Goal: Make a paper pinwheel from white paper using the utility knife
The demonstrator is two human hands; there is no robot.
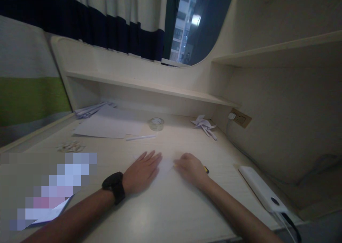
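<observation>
My left hand (141, 171) lies flat, fingers stretched out, pressing on a pale sheet of paper (166, 164) on the desk (171, 207); a black watch (114, 187) is on its wrist. My right hand (190, 169) is curled closed beside it, holding a thin yellow and black pen or pencil (206, 169) with its tip toward the paper. The paper is faint against the light desktop.
Behind my hands lie a roll of clear tape (156, 123), a white pen (140, 137), sheets of white paper (107, 126), and a folded paper figure (204, 125). A white power bank (263, 191) with cables sits at right. A shelf (149, 86) runs above.
</observation>
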